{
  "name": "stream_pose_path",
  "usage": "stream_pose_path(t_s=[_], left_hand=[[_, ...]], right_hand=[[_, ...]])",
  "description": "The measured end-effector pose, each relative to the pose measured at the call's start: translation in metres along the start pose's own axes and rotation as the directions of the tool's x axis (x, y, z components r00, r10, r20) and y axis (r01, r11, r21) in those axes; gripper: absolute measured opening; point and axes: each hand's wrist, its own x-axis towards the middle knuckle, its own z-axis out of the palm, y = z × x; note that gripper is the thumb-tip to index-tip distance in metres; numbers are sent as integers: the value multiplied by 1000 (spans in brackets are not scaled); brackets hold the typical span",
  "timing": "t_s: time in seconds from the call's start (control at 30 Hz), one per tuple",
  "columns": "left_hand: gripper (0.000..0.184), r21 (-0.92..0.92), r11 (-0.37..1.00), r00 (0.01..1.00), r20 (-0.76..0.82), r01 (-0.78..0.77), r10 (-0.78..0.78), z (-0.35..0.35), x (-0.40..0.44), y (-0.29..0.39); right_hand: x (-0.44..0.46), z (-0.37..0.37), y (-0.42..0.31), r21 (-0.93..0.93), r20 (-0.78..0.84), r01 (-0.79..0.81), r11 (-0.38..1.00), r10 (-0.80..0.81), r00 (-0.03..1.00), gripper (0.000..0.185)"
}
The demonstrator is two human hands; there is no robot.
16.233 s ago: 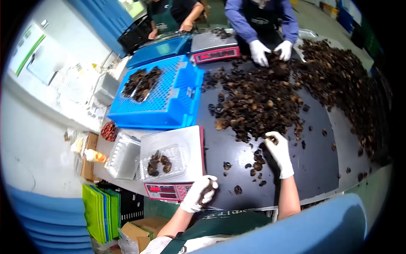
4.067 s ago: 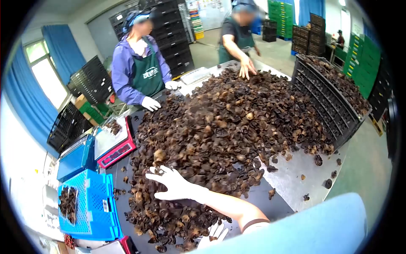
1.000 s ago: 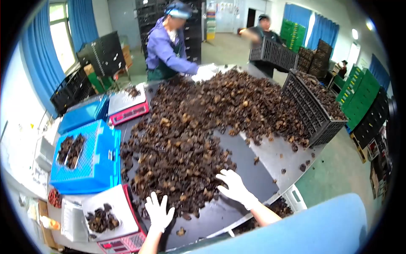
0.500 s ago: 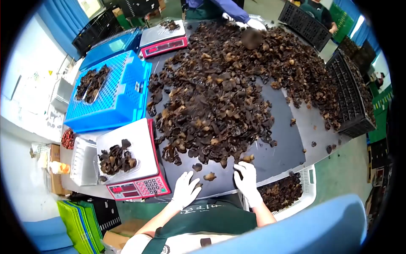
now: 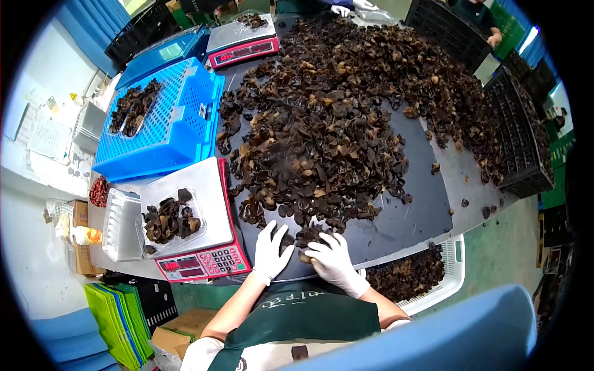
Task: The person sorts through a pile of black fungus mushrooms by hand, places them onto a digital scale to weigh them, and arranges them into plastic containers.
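A large heap of dark brown wood ear mushrooms [image 5: 322, 142] covers much of the table's black mat. At its near edge my left hand [image 5: 272, 252], white-gloved, rests with fingers stretched forward beside a loose mushroom [image 5: 286, 243]. My right hand [image 5: 333, 258], gloved too, has its fingers bent over a small bunch of wood ears [image 5: 311, 235]; the fingertips are partly hidden. To the left, a clear plastic tray [image 5: 199, 226] of wood ears sits on a red-and-silver scale [image 5: 218, 185].
A blue crate [image 5: 179, 151] bears another filled tray. A second scale [image 5: 244, 46] stands at the back left, near a co-worker's gloved hands [image 5: 364, 5]. A black crate [image 5: 518, 139] is at the right. Below the table edge, a white basket [image 5: 459, 266] holds more wood ears.
My right hand has moved left, bringing wood ears together near my left hand. My left hand has shifted slightly forward. The co-worker's hands have drawn back from the heap.
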Motion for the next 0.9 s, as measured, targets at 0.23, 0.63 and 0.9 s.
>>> stream_pose_path(t_s=[0.23,0.63,0.9], left_hand=[[64,-39,996,995,61,-82,84,7,-24,-11],[36,30,962,961,62,-271,269,39,22,19],[16,-712,570,895,192,410,-403,22,13,19]], right_hand=[[-53,-27,37,80,-187,-202,976,214,959,37],[23,4,42,6,118,-182,983,180,977,44],[24,-26,56,777,622,-451,-440,419,662,29]])
